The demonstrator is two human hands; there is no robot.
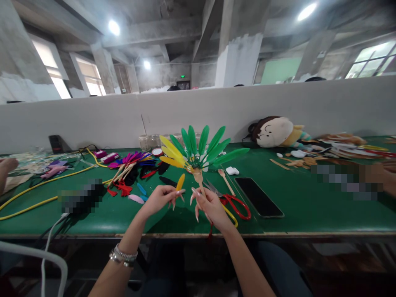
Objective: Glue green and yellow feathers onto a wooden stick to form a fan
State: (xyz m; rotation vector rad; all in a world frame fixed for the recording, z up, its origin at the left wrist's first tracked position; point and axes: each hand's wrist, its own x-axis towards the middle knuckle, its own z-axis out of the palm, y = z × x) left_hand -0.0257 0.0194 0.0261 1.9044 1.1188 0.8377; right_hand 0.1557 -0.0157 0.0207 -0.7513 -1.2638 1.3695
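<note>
My right hand (212, 206) is closed round the wooden handle of a feather fan (198, 175), held upright above the table. Green feathers (204, 140) spread across its top and right, and yellow feathers (173, 152) fill its left side. A dark red tassel (210, 232) hangs below the handle. Just left of the fan, my left hand (163, 200) pinches a single loose yellow feather (180, 182), its tip pointing up. Red-handled scissors (236, 206) lie beside my right hand, next to another wooden handle (227, 182).
A phone (259, 197) and a white earbud case (232, 170) lie to the right. Finished-looking colourful feather fans (130, 165) and a yellow cable (46, 202) are at left. A plush doll (275, 132) leans by the partition (198, 109). Other people's hands (8, 165) show at both edges.
</note>
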